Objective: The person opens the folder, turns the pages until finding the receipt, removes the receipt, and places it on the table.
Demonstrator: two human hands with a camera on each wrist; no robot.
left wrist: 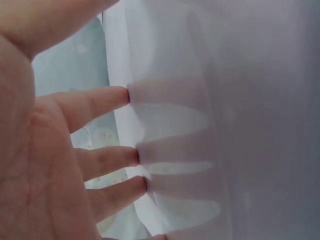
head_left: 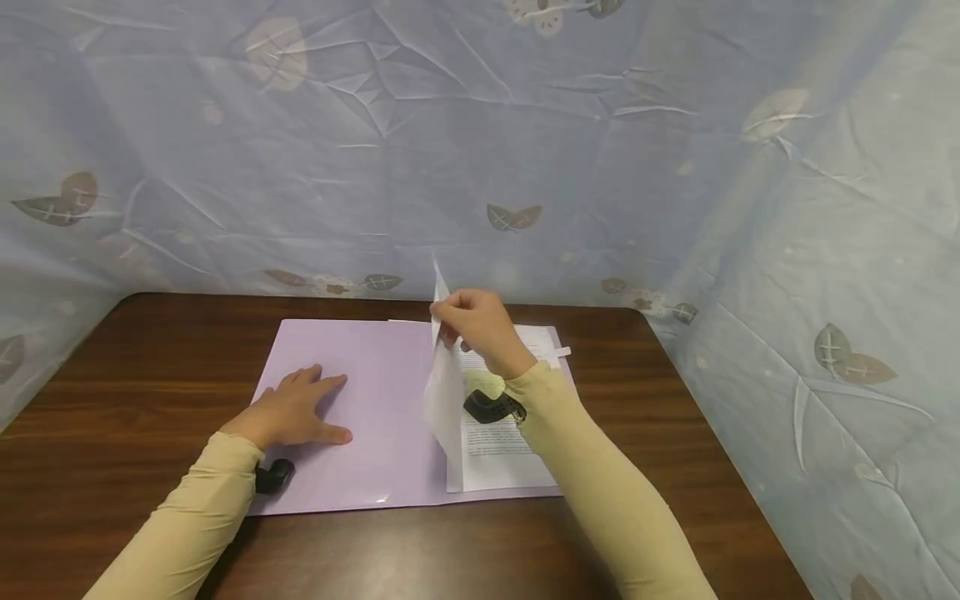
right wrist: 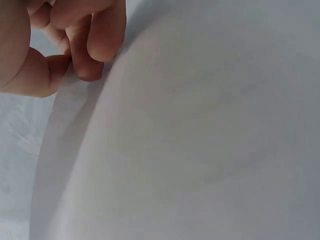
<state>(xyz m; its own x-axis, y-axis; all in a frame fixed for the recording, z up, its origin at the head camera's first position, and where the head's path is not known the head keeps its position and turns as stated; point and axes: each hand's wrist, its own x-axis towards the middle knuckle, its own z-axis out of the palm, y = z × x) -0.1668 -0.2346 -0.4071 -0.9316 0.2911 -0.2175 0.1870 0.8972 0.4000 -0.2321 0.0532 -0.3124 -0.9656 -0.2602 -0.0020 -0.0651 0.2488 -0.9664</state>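
A lilac folder (head_left: 382, 450) lies spread flat on the table. My left hand (head_left: 296, 410) rests on its left cover, fingers spread; the left wrist view shows straight fingers (left wrist: 107, 160) with their tips at the pale lilac surface (left wrist: 260, 125). Above the folder's middle, my right hand (head_left: 483, 329) pinches a white paper sheet (head_left: 447, 417) by its edge between thumb and fingers. The sheet stands nearly upright and bows. Printed pages (head_left: 498, 467) lie beneath on the right side, with a pale yellow patch partly covered by my wrist. In the right wrist view the sheet (right wrist: 190, 145) fills most of the frame.
A white tab (head_left: 562, 352) sticks out past the folder's right edge. The dark wooden table (head_left: 135, 400) extends around the folder. Patterned pale-blue cloth (head_left: 450, 150) hangs behind the table and along its right side. A black wrist device (head_left: 491, 407) sits at the right cuff.
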